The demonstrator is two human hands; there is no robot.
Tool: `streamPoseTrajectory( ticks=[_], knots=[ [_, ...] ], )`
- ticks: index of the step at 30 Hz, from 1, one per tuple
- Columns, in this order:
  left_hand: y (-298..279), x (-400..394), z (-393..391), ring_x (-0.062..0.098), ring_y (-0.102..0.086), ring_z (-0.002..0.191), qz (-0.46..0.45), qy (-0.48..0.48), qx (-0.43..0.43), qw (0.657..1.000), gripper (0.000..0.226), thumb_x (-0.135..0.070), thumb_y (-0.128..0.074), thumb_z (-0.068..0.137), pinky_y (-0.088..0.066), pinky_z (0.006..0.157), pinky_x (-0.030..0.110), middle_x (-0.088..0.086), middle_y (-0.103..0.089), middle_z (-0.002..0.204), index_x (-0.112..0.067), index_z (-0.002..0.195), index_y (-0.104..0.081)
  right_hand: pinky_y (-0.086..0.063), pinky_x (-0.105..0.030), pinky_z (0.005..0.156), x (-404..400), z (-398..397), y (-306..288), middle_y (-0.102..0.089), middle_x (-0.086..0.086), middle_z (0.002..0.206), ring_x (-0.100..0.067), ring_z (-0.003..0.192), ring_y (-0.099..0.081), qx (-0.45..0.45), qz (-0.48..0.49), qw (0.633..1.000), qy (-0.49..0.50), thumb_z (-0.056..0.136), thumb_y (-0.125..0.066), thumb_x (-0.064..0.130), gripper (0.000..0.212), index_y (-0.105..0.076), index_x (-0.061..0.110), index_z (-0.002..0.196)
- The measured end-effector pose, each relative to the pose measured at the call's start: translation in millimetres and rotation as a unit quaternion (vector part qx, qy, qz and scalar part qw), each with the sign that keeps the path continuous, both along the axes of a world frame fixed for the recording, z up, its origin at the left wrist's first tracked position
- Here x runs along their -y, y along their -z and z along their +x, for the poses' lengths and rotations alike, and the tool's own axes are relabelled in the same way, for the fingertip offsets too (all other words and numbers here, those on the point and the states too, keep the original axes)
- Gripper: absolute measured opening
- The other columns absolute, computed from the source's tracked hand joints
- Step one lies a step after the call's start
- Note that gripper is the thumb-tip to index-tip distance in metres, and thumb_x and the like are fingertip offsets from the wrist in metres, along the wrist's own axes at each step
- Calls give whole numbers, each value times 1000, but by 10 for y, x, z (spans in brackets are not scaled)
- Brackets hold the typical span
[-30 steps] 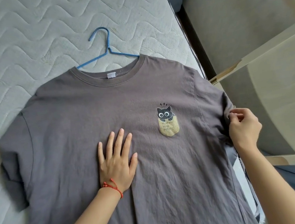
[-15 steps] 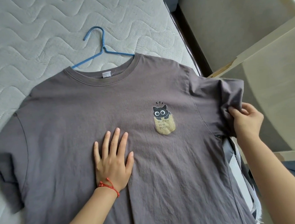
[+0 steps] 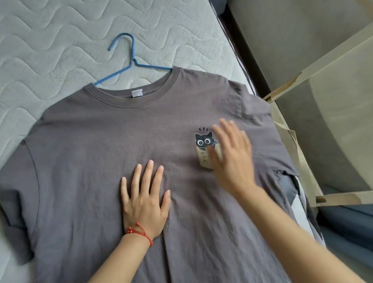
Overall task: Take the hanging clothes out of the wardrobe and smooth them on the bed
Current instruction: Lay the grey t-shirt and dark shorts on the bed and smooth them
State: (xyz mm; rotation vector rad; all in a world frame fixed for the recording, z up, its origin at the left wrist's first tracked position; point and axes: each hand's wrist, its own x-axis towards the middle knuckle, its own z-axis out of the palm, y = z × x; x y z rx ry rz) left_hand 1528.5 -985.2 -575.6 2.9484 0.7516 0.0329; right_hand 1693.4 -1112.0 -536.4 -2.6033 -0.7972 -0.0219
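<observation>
Now your right hand (image 3: 232,157) is off the sleeve it was pinching half a sec ago and sits over the chest w/ fingers spread, holding nothing, blurred, partly covering the cat pocket print (image 3: 204,147). Can't tell if the palm touches cloth yet. Left hand (image 3: 144,198) is flat, fingers splayed, pressing the tee's middle, same spot as before; red cord bracelet (image 3: 139,232) at wrist. Grey T-shirt (image 3: 91,149) lies face up on the quilted mattress (image 3: 37,41), blue wire hanger (image 3: 129,60) still inside the neck. Right sleeve (image 3: 264,134) now lies flatter, at the bed edge. Left sleeve (image 3: 14,224) looks bunched. Reads as: sleeve done, front stroke next, prob outward from the left-hand anchor. Hanger not yet out.
</observation>
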Motion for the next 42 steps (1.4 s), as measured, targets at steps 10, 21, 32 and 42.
streamPoseTrajectory(
  ticks=[10,21,32,42],
  knots=[
    [-149,-333,-207,20,-32,131,-85,13,67,994,49,-41,-37,87,-23,105,42,9,-50,139,-19,131,-42,-13,-38,113,-286,-383,369,-37,-5,149,-23,139,-28,-16,-104,993,-56,90,-34,40,53,-41,20,139],
    [-467,-1629,-1197,42,-40,127,-94,-356,190,910,45,-18,-49,88,-32,103,46,27,-42,137,0,130,-48,-4,-31,114,-325,-407,305,-37,-8,149,-19,139,-19,-3,-112,992,-50,90,-30,40,55,-42,16,139],
    [-421,-1804,-1082,17,-56,85,-432,-557,185,684,12,-20,-68,80,-43,74,29,-12,-64,46,-8,81,-68,-2,-29,115,-339,-425,326,-37,-9,148,-21,138,-22,3,-102,994,-43,89,-30,37,55,-42,16,138],
    [-418,-2009,-1598,8,-70,84,-606,-515,390,464,33,-31,-60,85,-58,73,22,-2,-73,97,-10,109,-64,3,-24,115,-354,-421,312,-37,-9,148,-21,138,-22,-9,-111,993,-44,87,-29,37,56,-42,15,138]
  ],
)
